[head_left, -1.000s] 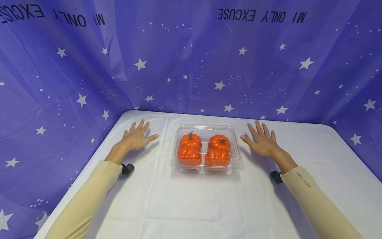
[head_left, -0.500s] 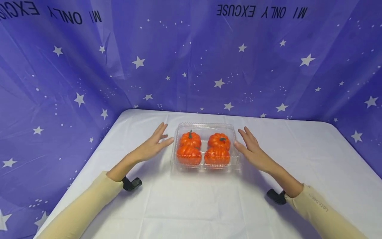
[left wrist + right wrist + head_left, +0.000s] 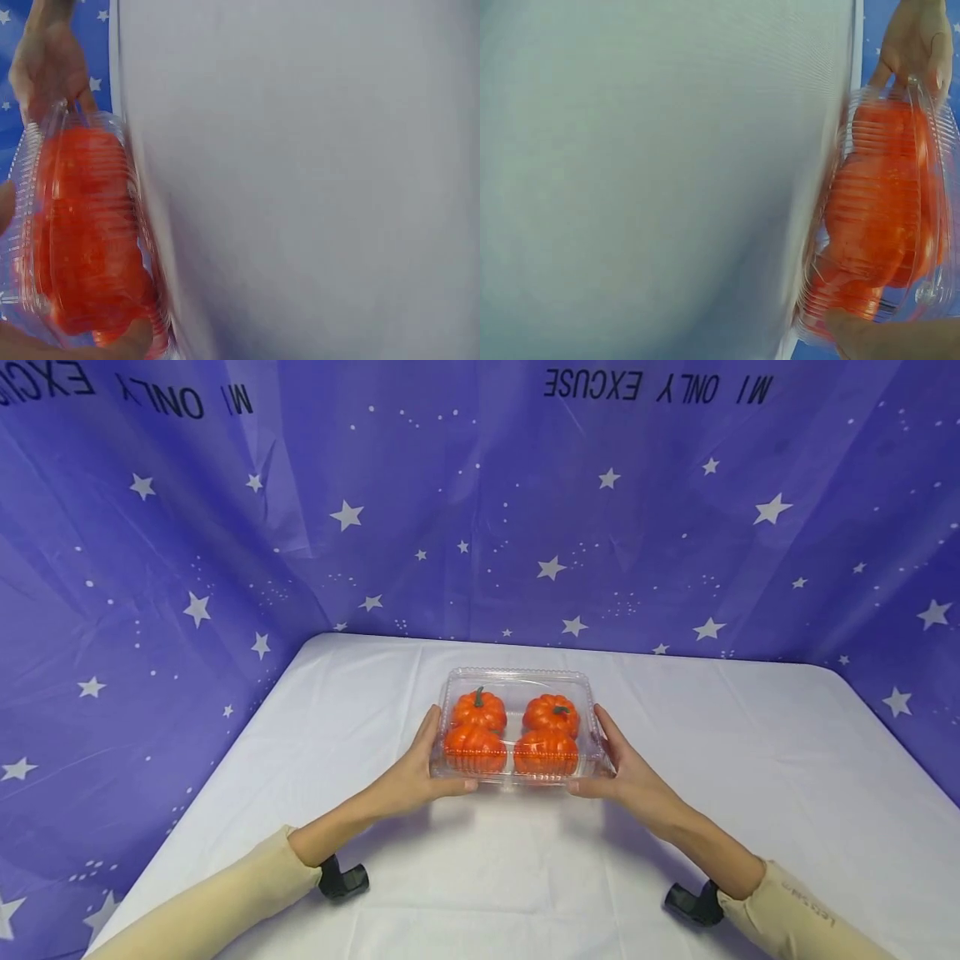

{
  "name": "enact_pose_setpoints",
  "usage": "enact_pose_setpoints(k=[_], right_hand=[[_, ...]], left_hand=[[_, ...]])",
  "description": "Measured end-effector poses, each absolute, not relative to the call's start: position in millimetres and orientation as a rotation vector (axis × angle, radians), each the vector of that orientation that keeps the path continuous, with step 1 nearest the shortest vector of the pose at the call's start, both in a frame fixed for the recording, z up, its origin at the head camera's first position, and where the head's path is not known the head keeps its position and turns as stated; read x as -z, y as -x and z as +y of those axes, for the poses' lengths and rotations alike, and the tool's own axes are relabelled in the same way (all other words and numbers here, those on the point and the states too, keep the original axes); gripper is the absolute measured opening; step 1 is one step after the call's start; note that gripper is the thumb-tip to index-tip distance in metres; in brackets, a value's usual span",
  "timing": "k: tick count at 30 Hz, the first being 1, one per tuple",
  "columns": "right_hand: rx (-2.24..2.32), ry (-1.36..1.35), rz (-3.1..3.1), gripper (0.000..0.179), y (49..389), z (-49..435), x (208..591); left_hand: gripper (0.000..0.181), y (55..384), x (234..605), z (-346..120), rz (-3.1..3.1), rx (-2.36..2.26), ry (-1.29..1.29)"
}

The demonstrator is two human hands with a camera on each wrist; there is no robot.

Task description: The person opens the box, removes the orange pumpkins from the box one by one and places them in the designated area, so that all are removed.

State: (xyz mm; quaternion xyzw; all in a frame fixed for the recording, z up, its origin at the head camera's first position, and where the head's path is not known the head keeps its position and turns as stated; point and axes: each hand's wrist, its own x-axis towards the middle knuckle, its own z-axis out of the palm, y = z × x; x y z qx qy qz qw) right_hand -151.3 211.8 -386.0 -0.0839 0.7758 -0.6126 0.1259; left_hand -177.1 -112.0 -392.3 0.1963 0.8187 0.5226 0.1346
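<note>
A clear plastic clamshell container point(image 3: 517, 676) sits in the middle of the white table, its lid down. Inside it are several small orange pumpkins point(image 3: 546, 753), two of them showing green stems. My left hand point(image 3: 408, 782) holds the container's left side, thumb along the front edge and fingers reaching back along the wall. On the opposite side my right hand point(image 3: 637, 787) grips it the same way, thumb at the front corner. Ridged clear walls point(image 3: 112, 172) stand before the pumpkins in the left wrist view. The right wrist view shows the container point(image 3: 832, 225) blurred.
A white cloth covers the table point(image 3: 480, 885). Behind and to the left hangs a purple curtain point(image 3: 450, 485) with white stars and printed lettering. Black wrist cameras sit under the left wrist point(image 3: 343, 880) and right wrist point(image 3: 693, 903).
Both hands have come inward from spread, open positions beside the container, and now hold its two sides. The container and pumpkins stay nearly in place.
</note>
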Motion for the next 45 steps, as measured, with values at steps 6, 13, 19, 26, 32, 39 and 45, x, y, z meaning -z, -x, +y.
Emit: enact_pose_setpoints(k=[6, 13, 19, 26, 32, 39, 45], right_hand=[[1.764, 0.224, 2.283, 0.118, 151, 210, 388], [1.743, 0.248, 2.313, 0.116, 150, 211, 388], [1.741, 0.258, 2.349, 0.114, 150, 211, 390], [1.752, 0.269, 2.342, 0.118, 150, 212, 393], [1.721, 0.310, 2.359, 0.119, 148, 210, 392], [1.684, 0.280, 2.395, 0.115, 148, 208, 390], [1.648, 0.274, 2.417, 0.114, 148, 211, 389]], left_hand=[[0.124, 175, 392, -110, 2.371, -1.593, -0.455], [0.125, 174, 393, -111, 2.336, -1.652, -0.385], [0.125, 174, 394, -110, 2.352, -1.640, -0.353], [0.121, 172, 397, -109, 2.360, -1.638, -0.275], [0.111, 173, 399, -111, 2.317, -1.680, -0.313], [0.101, 175, 402, -118, 2.187, -1.757, -0.421], [0.094, 177, 404, -122, 2.097, -1.760, -0.487]])
